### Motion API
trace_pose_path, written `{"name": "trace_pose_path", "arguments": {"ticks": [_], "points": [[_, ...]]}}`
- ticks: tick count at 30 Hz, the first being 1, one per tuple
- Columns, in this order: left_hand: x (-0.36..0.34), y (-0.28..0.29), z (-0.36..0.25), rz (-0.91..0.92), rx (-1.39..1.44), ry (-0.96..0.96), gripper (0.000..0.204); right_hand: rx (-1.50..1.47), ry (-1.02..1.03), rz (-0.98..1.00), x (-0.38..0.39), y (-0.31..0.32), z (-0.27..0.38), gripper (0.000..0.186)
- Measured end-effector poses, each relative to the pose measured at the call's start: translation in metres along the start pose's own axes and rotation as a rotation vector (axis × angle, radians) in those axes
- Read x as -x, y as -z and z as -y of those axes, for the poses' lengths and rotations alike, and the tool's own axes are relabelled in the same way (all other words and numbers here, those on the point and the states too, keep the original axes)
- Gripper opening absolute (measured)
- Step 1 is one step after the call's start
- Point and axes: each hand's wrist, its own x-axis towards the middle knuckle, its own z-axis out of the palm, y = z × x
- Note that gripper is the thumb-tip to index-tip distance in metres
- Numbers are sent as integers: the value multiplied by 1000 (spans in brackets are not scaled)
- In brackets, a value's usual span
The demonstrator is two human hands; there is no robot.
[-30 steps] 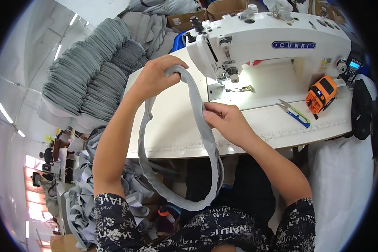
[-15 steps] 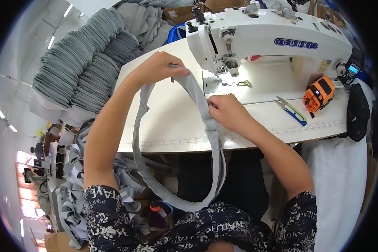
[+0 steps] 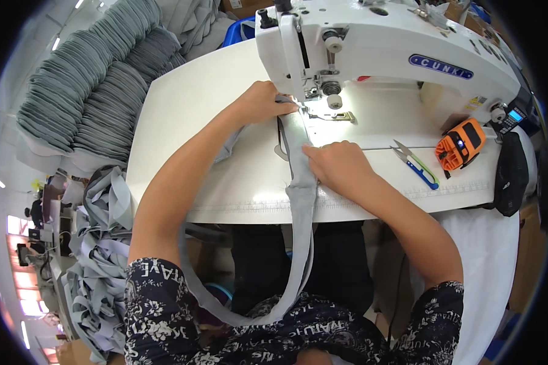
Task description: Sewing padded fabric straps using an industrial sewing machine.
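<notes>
A looped strip of grey fabric (image 3: 300, 167) lies along the table in front of the needle area of a white sewing machine (image 3: 371, 52); its lower part hangs over the table edge toward my lap. With fingers pinched at the strip's far end, my left hand (image 3: 263, 104) is close beside the lit presser foot. My right hand (image 3: 342, 163) grips the strip's right edge nearer to me, its fingertips partly hidden. Whether the fabric lies under the foot I cannot tell.
Blue-and-green thread snips (image 3: 418, 165) and an orange device (image 3: 461, 145) lie to the right on the white table (image 3: 182, 115). Tall stacks of grey fabric pieces (image 3: 73, 91) stand at the far left. Loose grey strips (image 3: 100, 267) are heaped below them.
Both hands have brought the raised strip down onto the table. My left hand has moved right toward the needle area; the loop hangs lower. The view has shifted slightly.
</notes>
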Motion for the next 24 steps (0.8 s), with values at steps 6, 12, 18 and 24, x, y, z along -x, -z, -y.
{"name": "trace_pose_path", "arguments": {"ticks": [6,12,18,24], "points": [[-6,-16,-8,-206,172,-79,33,-101,135,-231,1,-4,-23,18],[-22,-23,0,-287,-23,-173,23,-219,82,-247,-5,-12,-25,21],[-41,-30,33,-479,-60,-386,22,-113,51,-322,-17,-15,-22,18],[34,2,-41,-388,-391,-196,23,-233,46,-193,-5,0,-40,17]]}}
